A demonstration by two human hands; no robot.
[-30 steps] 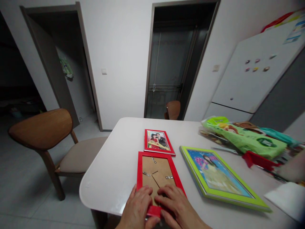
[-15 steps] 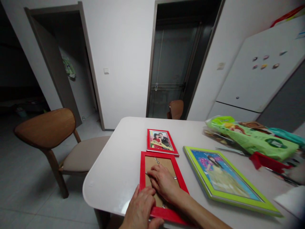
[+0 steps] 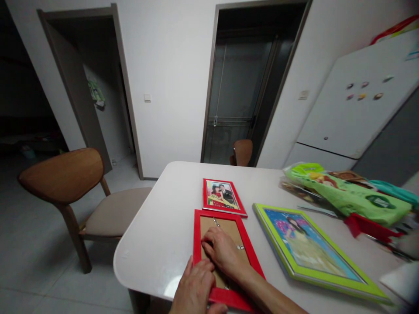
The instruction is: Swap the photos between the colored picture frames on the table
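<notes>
Head view: red frame [image 3: 218, 213] beneath left hand [image 3: 194, 285], right hand [image 3: 222, 253].

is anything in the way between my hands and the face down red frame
Nothing visible is. The right hand lies on the brown backing board of the face-down red frame, and the left hand rests on its near left corner.

Home dining area, fridge [image 3: 353, 113], wooden chair [image 3: 65, 183], doorways

On the table [image 3: 157, 244] I see the face-down frame [image 3: 229, 224] nearest me, the small frame [image 3: 222, 196] just behind it, the large frame [image 3: 310, 248] to its right.
</notes>
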